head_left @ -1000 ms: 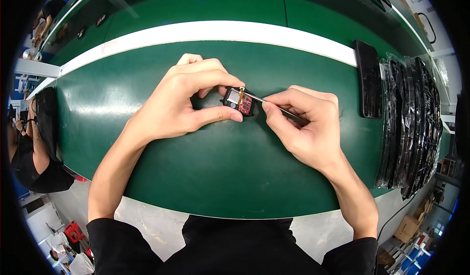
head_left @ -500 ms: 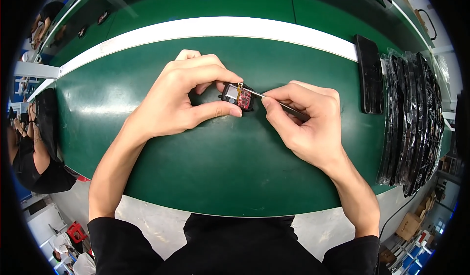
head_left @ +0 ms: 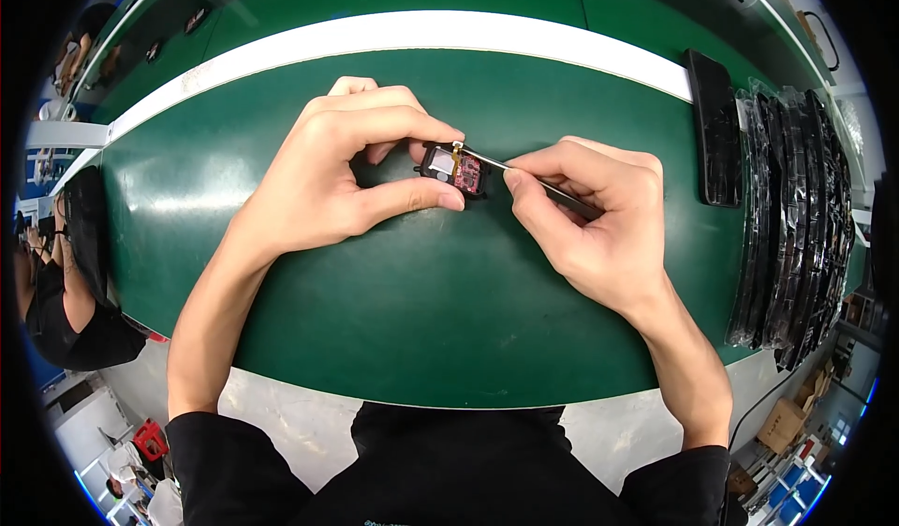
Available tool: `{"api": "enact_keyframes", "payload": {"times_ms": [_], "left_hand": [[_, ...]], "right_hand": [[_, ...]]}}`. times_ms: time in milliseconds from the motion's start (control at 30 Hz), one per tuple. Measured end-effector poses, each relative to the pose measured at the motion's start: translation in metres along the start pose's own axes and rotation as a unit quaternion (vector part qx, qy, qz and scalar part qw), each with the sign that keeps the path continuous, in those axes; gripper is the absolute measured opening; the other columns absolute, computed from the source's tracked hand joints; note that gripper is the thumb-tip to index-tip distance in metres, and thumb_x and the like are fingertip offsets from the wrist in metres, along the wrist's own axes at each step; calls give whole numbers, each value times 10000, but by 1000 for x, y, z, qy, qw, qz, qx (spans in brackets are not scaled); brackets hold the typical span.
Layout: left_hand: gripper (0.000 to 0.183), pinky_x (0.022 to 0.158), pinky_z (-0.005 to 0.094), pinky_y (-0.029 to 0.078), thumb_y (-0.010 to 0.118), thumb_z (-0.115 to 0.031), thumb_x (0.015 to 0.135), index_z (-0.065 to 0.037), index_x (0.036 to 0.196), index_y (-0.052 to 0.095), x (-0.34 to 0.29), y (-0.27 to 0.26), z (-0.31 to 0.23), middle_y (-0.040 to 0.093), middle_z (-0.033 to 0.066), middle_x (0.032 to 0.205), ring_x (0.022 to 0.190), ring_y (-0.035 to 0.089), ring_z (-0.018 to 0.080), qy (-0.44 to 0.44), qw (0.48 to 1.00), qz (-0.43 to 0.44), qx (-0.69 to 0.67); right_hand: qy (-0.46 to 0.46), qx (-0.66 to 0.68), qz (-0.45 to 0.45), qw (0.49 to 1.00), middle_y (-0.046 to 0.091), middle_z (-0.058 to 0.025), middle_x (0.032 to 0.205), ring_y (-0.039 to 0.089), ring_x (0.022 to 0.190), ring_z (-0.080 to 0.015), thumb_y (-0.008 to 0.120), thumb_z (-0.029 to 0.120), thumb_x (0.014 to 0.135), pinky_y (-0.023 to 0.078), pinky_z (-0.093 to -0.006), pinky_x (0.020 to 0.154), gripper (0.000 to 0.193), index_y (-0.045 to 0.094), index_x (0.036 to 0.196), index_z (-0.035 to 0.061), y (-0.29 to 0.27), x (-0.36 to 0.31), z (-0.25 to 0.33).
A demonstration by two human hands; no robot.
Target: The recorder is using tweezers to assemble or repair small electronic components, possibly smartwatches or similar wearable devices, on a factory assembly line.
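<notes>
Between the thumb and index finger of my left hand point(head_left: 328, 175) sits a small open smartwatch body point(head_left: 453, 170). Its black case shows a silver-grey block on the left, a red circuit board on the right and a gold flex strip between them. My right hand point(head_left: 599, 212) is closed on slim metal tweezers point(head_left: 565, 198), held like a pen. Their tip reaches the case's upper edge, by the top end of the flex strip near my left index fingertip. Whether the tip touches the strip is too small to tell. Both hands are over the green table point(head_left: 440, 329).
On the right stand stacked black trays in clear plastic point(head_left: 791, 226), with a flat black slab point(head_left: 714, 128) beside them. A white rail point(head_left: 403, 31) crosses the table's far side. At the left, another person point(head_left: 70, 292) sits near a black object point(head_left: 86, 231).
The tweezers' tip has shifted from over the middle of the watch body up to its top edge, near the flex strip's end. The whole view has tilted slightly; both grips stay the same.
</notes>
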State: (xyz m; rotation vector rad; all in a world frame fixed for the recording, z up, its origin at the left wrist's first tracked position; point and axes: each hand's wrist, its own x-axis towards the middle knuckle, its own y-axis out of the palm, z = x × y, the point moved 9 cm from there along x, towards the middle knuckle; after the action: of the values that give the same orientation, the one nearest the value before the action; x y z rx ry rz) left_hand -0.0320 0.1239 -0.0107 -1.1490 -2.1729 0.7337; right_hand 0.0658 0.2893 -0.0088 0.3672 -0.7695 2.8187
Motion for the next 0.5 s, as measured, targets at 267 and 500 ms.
{"api": "enact_keyframes", "payload": {"times_ms": [267, 500], "left_hand": [[541, 827, 318, 404, 1030, -209, 714, -84, 1214, 863, 0, 0, 0, 720, 22, 902, 727, 478, 155, -1, 1000, 3, 1], [540, 829, 315, 396, 1026, -199, 712, -77, 1210, 860, -1, 0, 1, 708, 19, 887, 718, 475, 152, 7, 1000, 2, 2]], "right_hand": [[6, 24, 1, 1000, 692, -44, 689, 567, 546, -53, 788, -52, 918, 379, -258, 492, 13, 793, 908, -46, 2, -2, -4], [2, 18, -2, 1000, 677, -62, 668, 563, 502, -90, 786, -45, 894, 397, -285, 475, 39, 769, 860, -36, 2, 0, -2]]}}
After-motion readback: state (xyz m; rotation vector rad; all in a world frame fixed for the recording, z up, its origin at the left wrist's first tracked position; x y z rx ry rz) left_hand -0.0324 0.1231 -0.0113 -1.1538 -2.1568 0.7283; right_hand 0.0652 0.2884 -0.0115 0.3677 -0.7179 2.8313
